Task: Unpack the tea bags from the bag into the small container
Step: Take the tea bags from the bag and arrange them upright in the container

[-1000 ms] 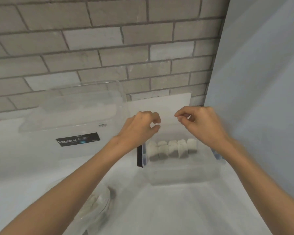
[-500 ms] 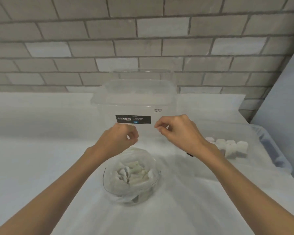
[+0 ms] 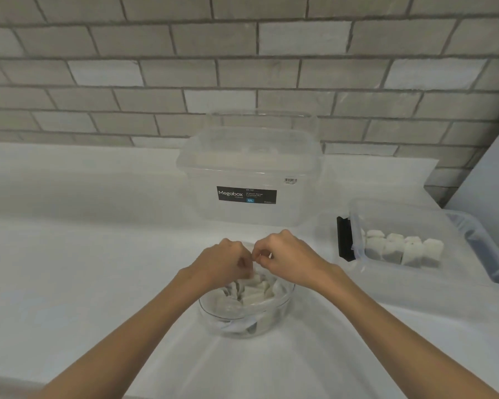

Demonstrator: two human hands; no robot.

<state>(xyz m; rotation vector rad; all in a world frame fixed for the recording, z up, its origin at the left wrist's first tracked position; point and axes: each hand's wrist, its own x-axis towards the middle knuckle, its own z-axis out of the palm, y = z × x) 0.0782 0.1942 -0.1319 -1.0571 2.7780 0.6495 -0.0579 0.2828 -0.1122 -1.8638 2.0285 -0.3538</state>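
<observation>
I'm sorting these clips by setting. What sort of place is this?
Probably a kitchen or utility-room counter, though I can't be sure: a grey brick wall behind a white worktop, a clear Megabox storage box, and a small container holding tea bags.

Plain indoor work corner, not identifiable further: white-covered table (image 3: 69, 254) against grey brick wall (image 3: 242, 67) at far side, clear Megabox storage box (image 3: 251, 168) standing far centre

2 hands (image 3: 222, 263) (image 3: 288, 257), 1 bag (image 3: 242, 321), 1 sm. container (image 3: 409, 214), 1 lg box (image 3: 248, 168).
</observation>
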